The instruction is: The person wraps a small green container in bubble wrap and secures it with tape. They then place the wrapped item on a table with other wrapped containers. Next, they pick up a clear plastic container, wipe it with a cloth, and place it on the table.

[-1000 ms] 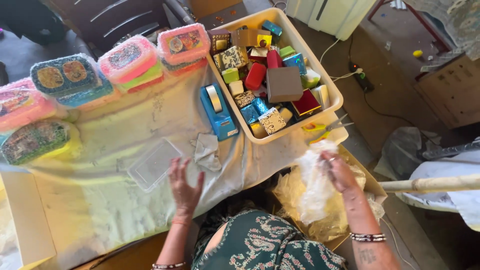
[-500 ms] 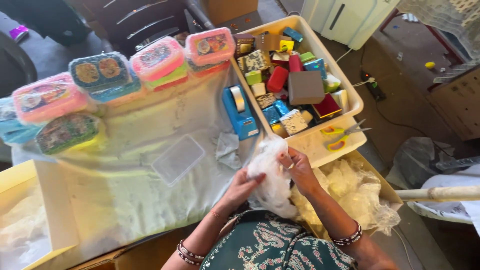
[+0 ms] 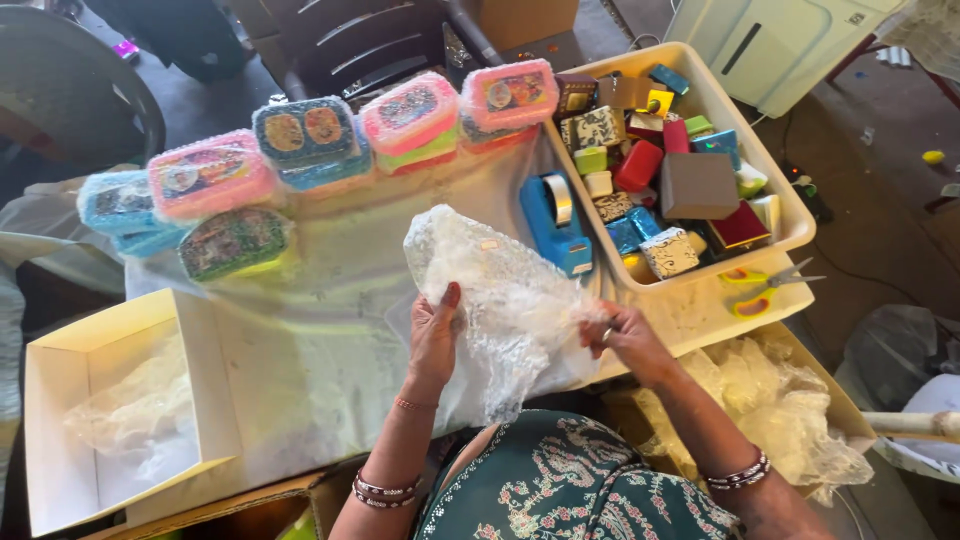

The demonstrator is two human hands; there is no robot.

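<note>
1. Open white box (image 3: pixel 120 420) sits far left w/ plastic inside.
2. Left hand (image 3: pixel 435 335) grips bubble wrap sheet (image 3: pixel 500 300), fingers closed on its edge, above the table.
3. Right hand (image 3: pixel 625 340) pinches sheet's right side.
4. Blue tape dispenser (image 3: pixel 555 220), then white bin (image 3: pixel 790 225) w/ small boxes.

Six wrapped lunch boxes (image 3: pixel 305 130), one tape dispenser (image 3: pixel 556 222), one scissors (image 3: pixel 765 285).

A small home packing station. A cloth-covered table (image 3: pixel 300 340) carries bubble-wrapped boxes (image 3: pixel 300 135); right of them stand a blue tape dispenser (image 3: pixel 555 215) and a tray (image 3: pixel 790 235) of small gift boxes, with scissors (image 3: pixel 765 285) beside it and a chair (image 3: pixel 350 45) behind.
</note>
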